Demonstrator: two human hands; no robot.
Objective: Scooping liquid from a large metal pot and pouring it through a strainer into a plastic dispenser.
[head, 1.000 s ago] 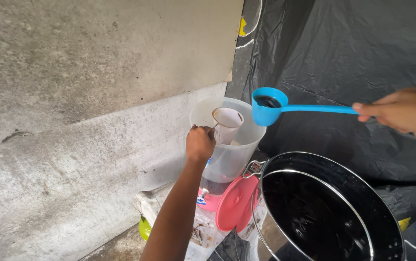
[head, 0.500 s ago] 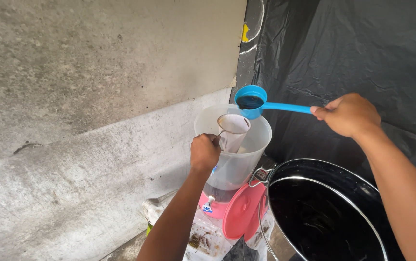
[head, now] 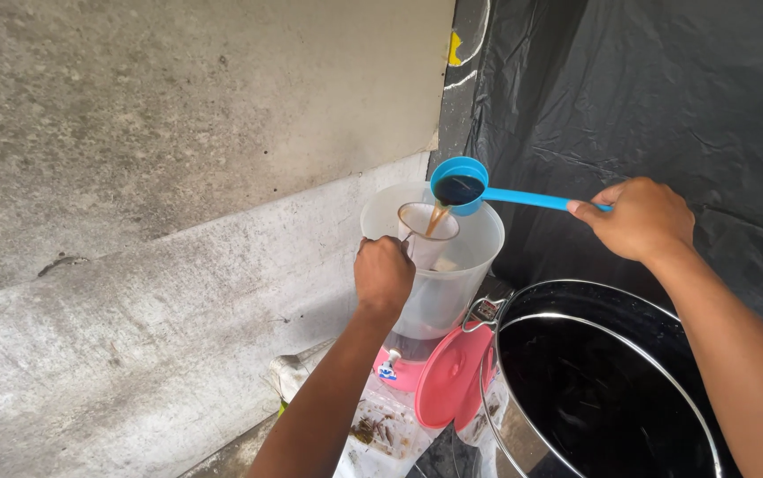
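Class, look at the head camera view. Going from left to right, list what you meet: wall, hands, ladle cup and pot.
Concrete wall → left hand on the strainer handle → blue ladle cup pouring brown liquid → right hand → steel pot holding dark liquid.

One head-worn view looks down, close over both hands (head: 384,274)

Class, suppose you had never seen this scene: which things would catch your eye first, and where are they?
At centre, the right hand tips a bright blue plastic ladle, pouring brown liquid into a small strainer that the left hand holds over a translucent plastic container. At lower right stands a large steel pot of dark liquid, a pink round lid beside it.
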